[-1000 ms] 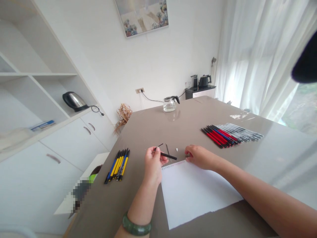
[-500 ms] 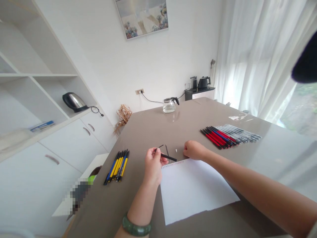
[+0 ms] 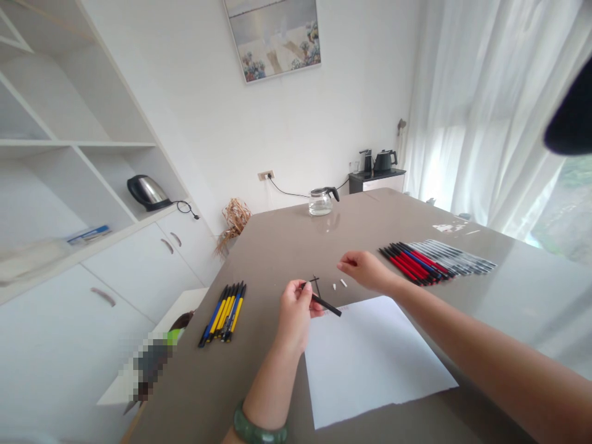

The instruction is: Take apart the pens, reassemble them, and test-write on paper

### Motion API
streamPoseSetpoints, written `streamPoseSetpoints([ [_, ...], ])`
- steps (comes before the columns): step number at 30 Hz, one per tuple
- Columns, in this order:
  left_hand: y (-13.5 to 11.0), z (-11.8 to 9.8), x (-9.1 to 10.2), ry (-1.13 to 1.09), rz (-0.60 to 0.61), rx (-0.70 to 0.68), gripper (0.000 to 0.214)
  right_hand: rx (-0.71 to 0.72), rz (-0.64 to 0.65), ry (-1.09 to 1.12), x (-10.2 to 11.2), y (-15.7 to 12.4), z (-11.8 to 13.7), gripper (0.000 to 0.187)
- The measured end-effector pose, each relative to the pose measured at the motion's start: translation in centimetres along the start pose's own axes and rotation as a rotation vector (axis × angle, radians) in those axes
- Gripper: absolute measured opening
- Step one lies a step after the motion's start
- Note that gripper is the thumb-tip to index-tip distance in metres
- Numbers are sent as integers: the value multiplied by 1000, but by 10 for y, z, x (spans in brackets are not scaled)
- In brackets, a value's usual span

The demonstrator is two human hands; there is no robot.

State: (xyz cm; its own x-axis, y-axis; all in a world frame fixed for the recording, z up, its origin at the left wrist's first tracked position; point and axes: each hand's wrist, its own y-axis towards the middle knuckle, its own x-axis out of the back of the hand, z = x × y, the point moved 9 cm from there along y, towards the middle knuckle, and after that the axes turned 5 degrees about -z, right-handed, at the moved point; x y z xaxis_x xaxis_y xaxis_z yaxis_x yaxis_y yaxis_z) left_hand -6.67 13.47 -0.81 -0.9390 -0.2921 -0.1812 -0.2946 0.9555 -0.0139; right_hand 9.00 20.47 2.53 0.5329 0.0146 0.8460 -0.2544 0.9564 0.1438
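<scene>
A black pen barrel (image 3: 327, 304) is pinched in my left hand (image 3: 297, 308), its lower end slanting over the top edge of a white sheet of paper (image 3: 374, 357). Beside those fingertips are thin dark rods (image 3: 317, 286) that look like refills; they cross each other, and I cannot tell whether one is also held. My right hand (image 3: 363, 269) hovers beyond the paper with its fingers curled together, and nothing shows in them. Just in front of it, a small white tip (image 3: 334, 287) and a short white piece (image 3: 343, 283) lie on the table.
Yellow and blue pens (image 3: 224, 312) lie in a row on the left. To the right are red, blue and black pens (image 3: 411, 262) beside several clear ones (image 3: 457, 256). A glass pot (image 3: 320, 202) stands at the table's (image 3: 277, 246) far edge, near paper scraps (image 3: 448, 228).
A short white piece now lies beside the white tip, where my right hand was. That hand has lifted slightly away. My left hand still grips the black barrel; the view has shifted a little.
</scene>
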Motion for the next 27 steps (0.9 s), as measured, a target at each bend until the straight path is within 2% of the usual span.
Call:
streamPoseSetpoints([
  [1,-2,1,-4,32,31,2,26,59,-18,36,6,-8,9,34],
  [3,-6,2,-12,95,94,2,25,299,-93,141,19,-28,36,27],
  [5,-9,3,-20,141,145,-7,24,431,-101,149,20,-43,50,23],
  [9,-12,5,-28,161,193,5,26,492,-93,51,9,-52,52,23],
  [11,-11,4,-27,150,174,18,31,423,-142,2,10,-45,39,23],
  [12,-10,3,-26,143,155,20,34,341,-175,-22,12,-39,26,22],
  [14,-9,1,-22,134,120,16,36,87,-214,-81,18,-26,-10,21],
  [16,-8,0,-20,140,97,12,33,-169,-134,-151,14,-20,-50,19],
  [17,-7,0,-19,146,91,13,31,-220,-109,-167,13,-18,-62,18],
  [21,-7,2,-18,161,88,9,26,-301,-60,-195,5,-15,-87,15],
  [27,-6,1,-16,151,75,2,25,-303,-69,-179,7,-18,-81,23],
])
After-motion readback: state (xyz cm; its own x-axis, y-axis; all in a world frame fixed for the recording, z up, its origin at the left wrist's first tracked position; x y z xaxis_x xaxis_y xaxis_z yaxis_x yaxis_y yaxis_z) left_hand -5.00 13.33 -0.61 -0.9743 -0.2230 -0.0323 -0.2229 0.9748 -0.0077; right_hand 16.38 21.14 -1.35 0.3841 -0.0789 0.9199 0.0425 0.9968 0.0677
